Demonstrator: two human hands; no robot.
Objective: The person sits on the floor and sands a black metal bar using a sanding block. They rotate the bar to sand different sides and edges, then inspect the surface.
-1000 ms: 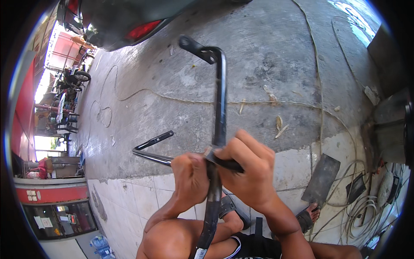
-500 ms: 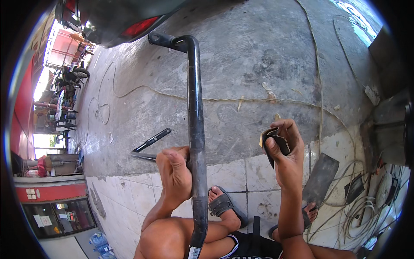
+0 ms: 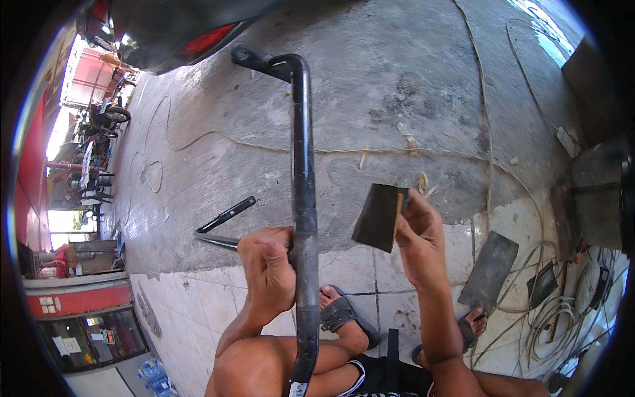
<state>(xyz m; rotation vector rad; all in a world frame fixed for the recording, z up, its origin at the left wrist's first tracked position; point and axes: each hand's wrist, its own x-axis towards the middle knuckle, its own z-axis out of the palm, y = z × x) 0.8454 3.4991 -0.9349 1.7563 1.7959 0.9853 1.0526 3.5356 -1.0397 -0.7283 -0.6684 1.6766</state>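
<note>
One black tube [image 3: 303,165] right of left hand [image 3: 268,268] clasping it, one dark sheet [image 3: 377,218] left of right hand [image 3: 422,245] pinching it, one bent bar [image 3: 228,212] on floor [image 3: 370,112]

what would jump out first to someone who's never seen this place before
Probably the long, bent black bar running up the middle of the view, gripped by the left hand. Next, just right of it, the dark sheet pinched in the right hand. At the upper left, a dark vehicle with a red light also stands out.
</note>
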